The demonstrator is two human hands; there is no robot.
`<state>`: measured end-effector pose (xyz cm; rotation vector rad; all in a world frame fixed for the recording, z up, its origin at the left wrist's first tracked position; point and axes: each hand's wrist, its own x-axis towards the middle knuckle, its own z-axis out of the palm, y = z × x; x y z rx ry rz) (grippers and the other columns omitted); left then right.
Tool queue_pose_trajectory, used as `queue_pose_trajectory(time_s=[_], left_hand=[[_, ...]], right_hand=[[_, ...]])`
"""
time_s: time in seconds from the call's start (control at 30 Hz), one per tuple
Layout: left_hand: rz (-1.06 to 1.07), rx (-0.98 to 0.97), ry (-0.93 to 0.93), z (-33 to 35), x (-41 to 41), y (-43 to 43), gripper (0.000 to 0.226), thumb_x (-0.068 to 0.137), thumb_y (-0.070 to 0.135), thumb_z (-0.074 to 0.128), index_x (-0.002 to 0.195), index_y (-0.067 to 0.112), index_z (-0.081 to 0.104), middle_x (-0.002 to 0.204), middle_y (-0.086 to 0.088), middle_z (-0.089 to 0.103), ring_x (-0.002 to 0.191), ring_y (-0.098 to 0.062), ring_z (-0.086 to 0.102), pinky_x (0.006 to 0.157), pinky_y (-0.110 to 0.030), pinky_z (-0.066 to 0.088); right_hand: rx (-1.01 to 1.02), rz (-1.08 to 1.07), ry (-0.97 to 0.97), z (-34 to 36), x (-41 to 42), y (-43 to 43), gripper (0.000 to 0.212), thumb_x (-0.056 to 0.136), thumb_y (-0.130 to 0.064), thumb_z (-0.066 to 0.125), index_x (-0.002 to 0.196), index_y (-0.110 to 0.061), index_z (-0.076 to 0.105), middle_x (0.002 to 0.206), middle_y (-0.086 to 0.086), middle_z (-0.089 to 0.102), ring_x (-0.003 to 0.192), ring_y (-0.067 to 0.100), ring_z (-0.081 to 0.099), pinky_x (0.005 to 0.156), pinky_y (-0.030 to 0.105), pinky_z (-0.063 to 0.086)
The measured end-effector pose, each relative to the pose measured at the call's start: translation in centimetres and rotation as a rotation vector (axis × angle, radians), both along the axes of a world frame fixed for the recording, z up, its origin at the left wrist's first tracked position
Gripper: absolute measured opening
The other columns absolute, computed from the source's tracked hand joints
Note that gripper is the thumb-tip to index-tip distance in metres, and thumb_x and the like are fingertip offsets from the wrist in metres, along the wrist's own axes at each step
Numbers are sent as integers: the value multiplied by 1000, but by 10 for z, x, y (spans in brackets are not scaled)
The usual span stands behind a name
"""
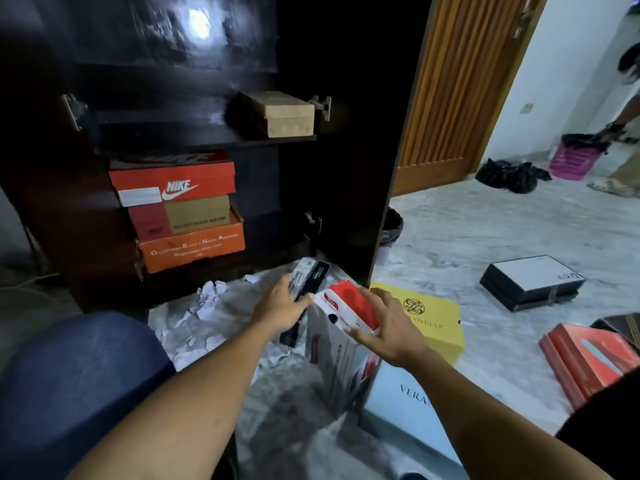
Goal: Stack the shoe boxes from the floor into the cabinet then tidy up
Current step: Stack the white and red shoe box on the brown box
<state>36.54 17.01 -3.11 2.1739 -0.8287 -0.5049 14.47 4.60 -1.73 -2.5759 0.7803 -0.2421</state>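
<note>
Our left hand (280,306) wraps the black box (311,275), and our right hand (384,327), apart from it, clasps the red top of the white-and-red box (337,341) standing on end. Just past the right hand lies a yellow box (433,320); a pale blue box (405,407) sits under that forearm. Crumpled paper (207,299) lies left of the left hand. Ahead, the cabinet (194,142) holds stacked orange boxes (187,216) and, above, a tan box (280,112).

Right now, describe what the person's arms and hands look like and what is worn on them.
The left forearm and right forearm are bare as far as the picture shows, with no sleeves in view. The left hand and right hand wear no gloves. No watch, bracelet or ring is visible, though the left hand is slightly blurred.
</note>
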Motion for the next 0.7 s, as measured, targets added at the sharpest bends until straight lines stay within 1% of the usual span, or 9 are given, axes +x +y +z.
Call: queue_pose_trajectory(time_s=[0.1,0.13,0.17,0.27,0.37,0.43,0.5,0.6,0.7], left_hand=[[-22,-23,71,-30,-14,6,70,88,47,68,147,23,40,140,-4,56,116,-22,59,100,-39,49],[-28,-31,95,-38,-20,7,69,88,47,68,147,23,41,141,-5,55,117,-23,59,99,-40,50],[-44,-49,116,-44,-25,6,68,89,46,67,148,23,41,143,-6,54,120,-24,58,100,-39,50],[-82,-68,122,-53,-37,-1,63,95,38,65,151,23,38,147,-4,50,132,-23,51,106,-33,42],[-64,-87,83,-60,-43,-8,68,95,43,62,154,29,31,152,-2,47,135,-23,49,111,-41,41],[-69,-77,70,-62,-45,-12,70,97,41,60,157,32,26,155,0,43,139,-23,45,112,-43,40],[-82,-74,62,-65,-47,-17,70,98,39,58,158,35,20,159,3,36,143,-21,39,114,-43,38],[-130,-59,57,-74,-53,-23,72,98,36,58,157,40,17,163,9,27,147,-19,33,116,-46,35],[-200,3,105,-90,-63,-30,77,95,38,63,156,42,18,160,12,31,142,-16,39,116,-45,36]], right_hand=[[-110,65,73,-16,-4,-1,99,69,-91,44,152,-51,7,159,-1,17,146,27,17,114,62,26],[-126,77,92,-21,-3,-3,101,66,-94,40,152,-52,5,160,-1,14,148,29,15,114,64,24],[-139,93,108,-25,-2,-5,103,65,-97,38,151,-54,3,161,-2,11,149,30,13,114,66,22],[-185,126,147,-34,1,-10,103,66,-97,38,151,-54,1,164,-4,3,151,32,8,114,69,19],[-208,124,150,-40,-2,-12,98,71,-93,38,153,-52,1,165,-3,-2,152,32,1,116,67,15],[-236,135,161,-43,-3,-14,92,76,-90,33,153,-51,0,166,-2,-4,152,32,-2,118,65,13],[-262,138,156,-44,-2,-17,86,81,-86,29,154,-49,3,166,-1,-2,152,32,-2,118,61,13],[-299,118,120,-46,-1,-23,75,88,-76,34,154,-46,14,165,-2,8,151,31,2,119,57,17],[-284,71,63,-51,-2,-37,70,90,-72,34,153,-44,19,162,-2,17,149,31,10,118,56,22]])
